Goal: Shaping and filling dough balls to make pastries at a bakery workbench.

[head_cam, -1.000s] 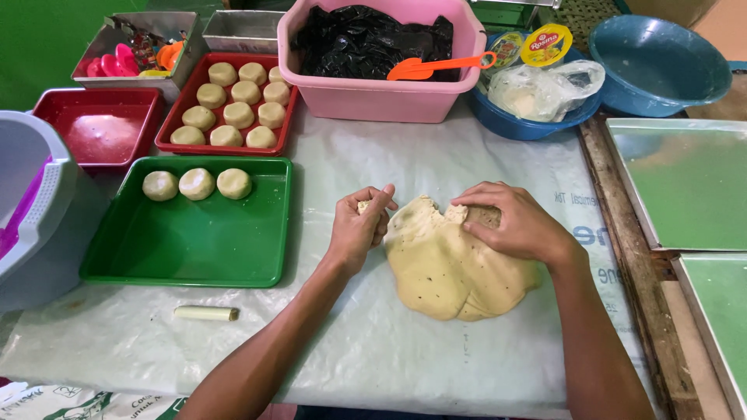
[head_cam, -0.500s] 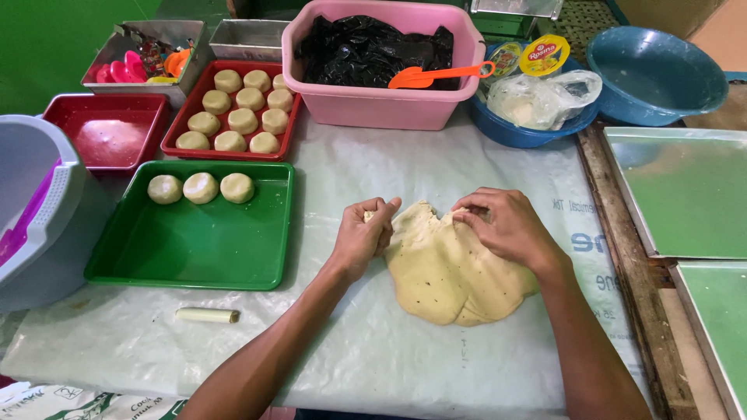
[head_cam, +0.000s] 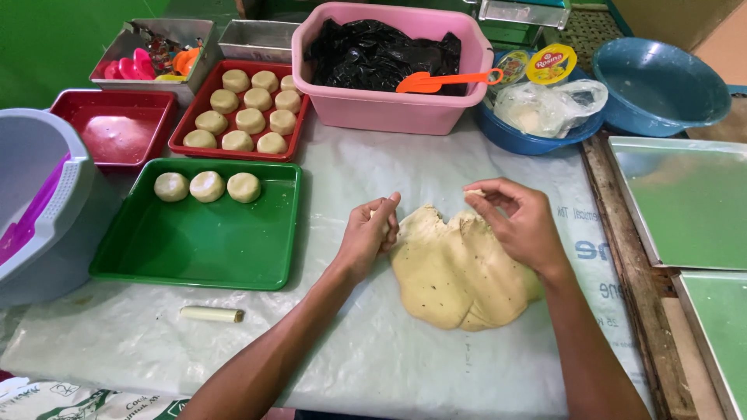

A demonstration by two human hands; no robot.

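From the head view, the left hand (head_cam: 372,233) is curled nearly closed around a small pinched-off bit of dough, its knuckles touching the left edge of the flattened dough slab (head_cam: 459,268). The right hand (head_cam: 523,222) rests on the slab's upper right edge, thumb and forefinger pinched on a small nub of dough, the other fingers bent loosely. Left of the left hand sits a green tray (head_cam: 194,249) holding three dough rounds (head_cam: 207,187). Beyond it, a red tray (head_cam: 187,128) carries more rounds. Straight ahead of both hands, a pink tub (head_cam: 389,113) holds dark paste and an orange scoop (head_cam: 447,79).
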